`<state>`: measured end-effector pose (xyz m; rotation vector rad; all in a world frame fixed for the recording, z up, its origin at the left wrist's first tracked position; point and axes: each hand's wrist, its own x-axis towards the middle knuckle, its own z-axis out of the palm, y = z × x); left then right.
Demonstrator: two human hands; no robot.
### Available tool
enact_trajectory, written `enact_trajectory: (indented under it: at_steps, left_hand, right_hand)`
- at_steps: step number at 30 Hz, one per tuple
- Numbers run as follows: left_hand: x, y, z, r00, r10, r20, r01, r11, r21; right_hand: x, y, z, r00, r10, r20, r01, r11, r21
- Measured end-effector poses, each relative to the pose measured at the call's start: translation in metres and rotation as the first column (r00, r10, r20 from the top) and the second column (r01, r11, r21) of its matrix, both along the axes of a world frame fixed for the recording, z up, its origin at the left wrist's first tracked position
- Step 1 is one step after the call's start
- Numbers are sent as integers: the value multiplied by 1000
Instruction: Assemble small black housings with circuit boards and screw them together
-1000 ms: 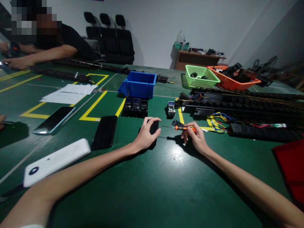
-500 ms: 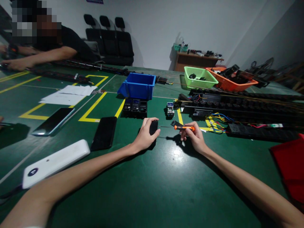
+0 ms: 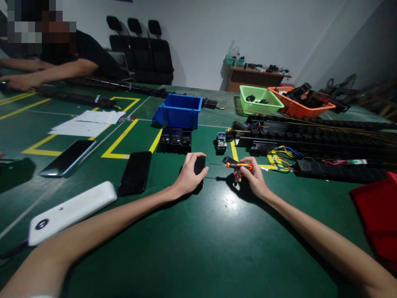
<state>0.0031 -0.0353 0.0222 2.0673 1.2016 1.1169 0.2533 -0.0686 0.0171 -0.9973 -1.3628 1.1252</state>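
Hands of the wearer: 2, the left hand (image 3: 188, 179) at 9 o'clock of the right hand (image 3: 252, 178)
Screwdrivers: 1 orange-handled screwdriver (image 3: 237, 165)
Small black parts under a hand: 1 black part (image 3: 199, 165)
Phones lying dark-screened: 2, a black phone (image 3: 135, 172) and a second phone (image 3: 68, 157) at its 9 o'clock
White cases: 1 white case (image 3: 72, 211)
Blue bins: 1 blue bin (image 3: 179, 111)
Baskets: 2, a green basket (image 3: 259, 99) and an orange basket (image 3: 300, 107) at its 3 o'clock
Co-workers: 1 person (image 3: 77, 58) at 10 o'clock
Chairs at the wall: 3 black chairs (image 3: 136, 49)
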Motion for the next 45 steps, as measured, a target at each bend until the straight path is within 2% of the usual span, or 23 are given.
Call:
enact_trajectory:
  at_steps: [10,25,29,36,45]
  left_hand:
    - [-1,1,-2,1000,8,11,-8,1000,-11]
    - [-1,-1,0,1000,-5,-3,5,1000,12]
    - [-2,-2,1,1000,-4,1,4,1000,11]
    - [-1,-2,0,1000,-14,7,14,1000,20]
    - [-1,-3,1,1000,-18,3,18,1000,20]
  right_hand:
    - [-1,-2,2,999,49,-14,-49,999,12]
    - [-2,-1,4,1000,11,1,-11,998,-60]
    - [1,1,0,999,29,13,-29,999,-35]
    - [5,2,-8,998,-5,-59,5,1000,3]
    - [0,2,-1,1000,-16,-24,16,1000,12]
